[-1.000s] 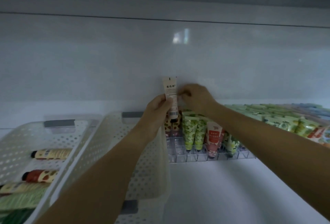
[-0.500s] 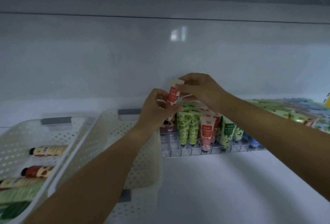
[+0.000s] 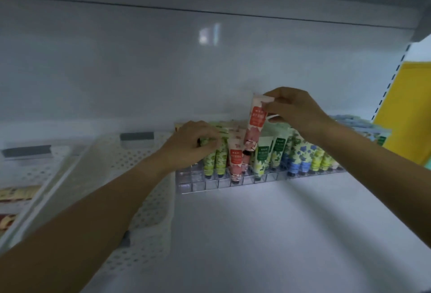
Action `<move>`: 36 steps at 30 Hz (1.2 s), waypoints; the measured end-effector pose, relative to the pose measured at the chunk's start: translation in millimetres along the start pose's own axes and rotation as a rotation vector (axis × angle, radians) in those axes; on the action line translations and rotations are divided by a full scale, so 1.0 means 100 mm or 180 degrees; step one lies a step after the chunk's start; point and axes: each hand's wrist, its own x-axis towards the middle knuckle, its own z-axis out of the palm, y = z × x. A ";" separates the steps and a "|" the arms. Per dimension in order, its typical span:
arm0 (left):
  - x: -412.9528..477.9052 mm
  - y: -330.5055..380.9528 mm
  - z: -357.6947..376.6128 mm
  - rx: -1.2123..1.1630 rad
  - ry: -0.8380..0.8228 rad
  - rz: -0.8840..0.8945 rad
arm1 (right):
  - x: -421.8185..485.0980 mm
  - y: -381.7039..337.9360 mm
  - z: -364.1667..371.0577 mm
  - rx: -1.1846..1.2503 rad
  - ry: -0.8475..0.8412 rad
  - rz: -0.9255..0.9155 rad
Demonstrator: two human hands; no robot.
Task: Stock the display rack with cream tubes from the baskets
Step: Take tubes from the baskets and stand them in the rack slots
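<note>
Pinches pink tube (image 3: 255,124) by its top in right hand (image 3: 293,108), rack (image 3: 210,184) below fingers; curls left hand (image 3: 193,144) onto green tubes (image 3: 215,159), grip unclear.

Shop: white retail shelf unit (image 3: 256,234), slotted upright (image 3: 391,78) at right, clear divided display rack (image 3: 210,184) with upright cream tubes (image 3: 261,155), perforated stock baskets (image 3: 144,199)

White shelf (image 3: 279,234), glossy back panel (image 3: 116,71) w/ light glare (image 3: 208,35), slotted upright (image 3: 394,78) rt, maybe yellow wall (image 3: 410,110) beyond

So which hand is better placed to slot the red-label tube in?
Right: the right hand pinches the red-label tube by its top, cap down over the rack; the left hand is by green tubes.
</note>
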 end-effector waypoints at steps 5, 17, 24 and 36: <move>0.00 0.00 0.01 0.0217 -0.0105 0.0042 | -0.10 0.21 -0.04 -0.1325 -0.0143 -0.0050; 0.00 -0.02 0.01 0.0128 -0.0023 0.0020 | -0.07 0.43 0.15 -0.2490 -0.0325 -0.0171; 0.01 -0.01 0.01 0.0129 0.0053 0.0049 | -0.06 0.41 0.18 -0.2674 -0.0201 -0.0244; -0.12 0.14 -0.88 0.0583 0.0494 0.0053 | -0.16 -0.20 0.84 -0.1567 -0.0575 -0.1176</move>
